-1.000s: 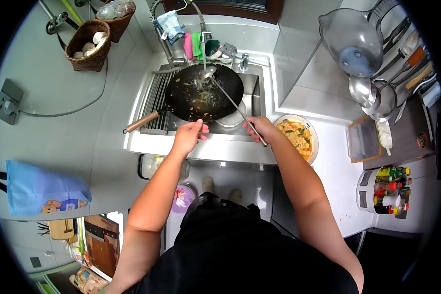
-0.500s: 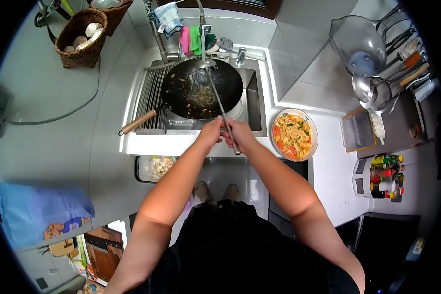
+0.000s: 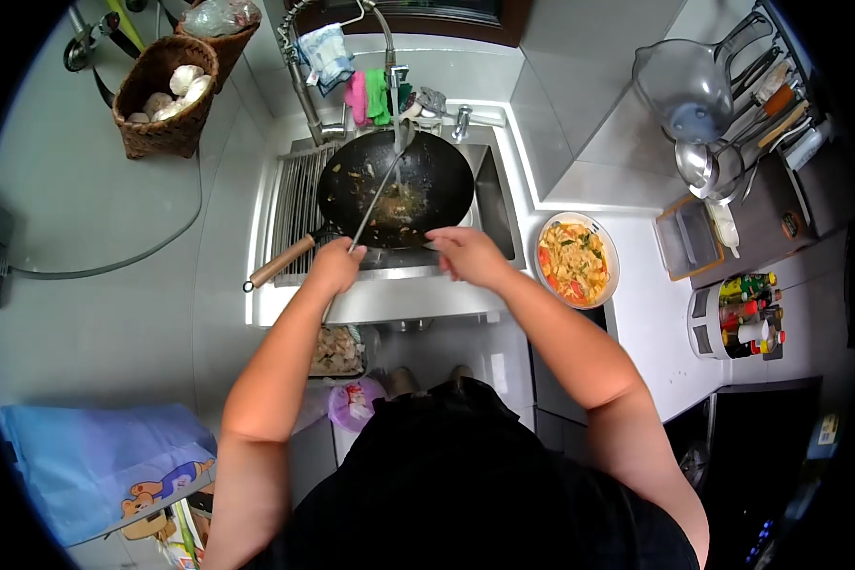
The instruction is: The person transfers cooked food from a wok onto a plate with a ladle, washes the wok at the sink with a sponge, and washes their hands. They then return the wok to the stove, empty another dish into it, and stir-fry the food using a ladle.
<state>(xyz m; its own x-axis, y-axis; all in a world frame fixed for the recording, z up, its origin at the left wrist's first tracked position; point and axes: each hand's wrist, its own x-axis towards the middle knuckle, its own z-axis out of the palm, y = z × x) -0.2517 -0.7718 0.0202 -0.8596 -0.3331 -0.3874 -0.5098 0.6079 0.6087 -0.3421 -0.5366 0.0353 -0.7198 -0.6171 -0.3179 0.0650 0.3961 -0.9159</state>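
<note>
A black wok [image 3: 427, 185] with a wooden handle [image 3: 283, 263] rests over the sink [image 3: 489, 190], bits of food and water inside it. Water runs into it from the faucet [image 3: 399, 76]. My left hand [image 3: 335, 266] is closed round the long metal shaft of a ladle [image 3: 375, 201], whose head is up under the stream. Near the wok's front rim is my right hand [image 3: 467, 255], its thumb and fingers close together at the edge; whether they pinch the rim is hard to make out.
A bowl of cooked food [image 3: 578, 261] stands on the counter right of the sink. The drying rack [image 3: 290, 195] lies under the wok's left side. Further right are a bottle holder [image 3: 705, 323] and hanging utensils; a basket [image 3: 166, 123] hangs upper left.
The ladle has passed from my right hand to my left, which has moved left. My right hand has moved to the wok's front right rim.
</note>
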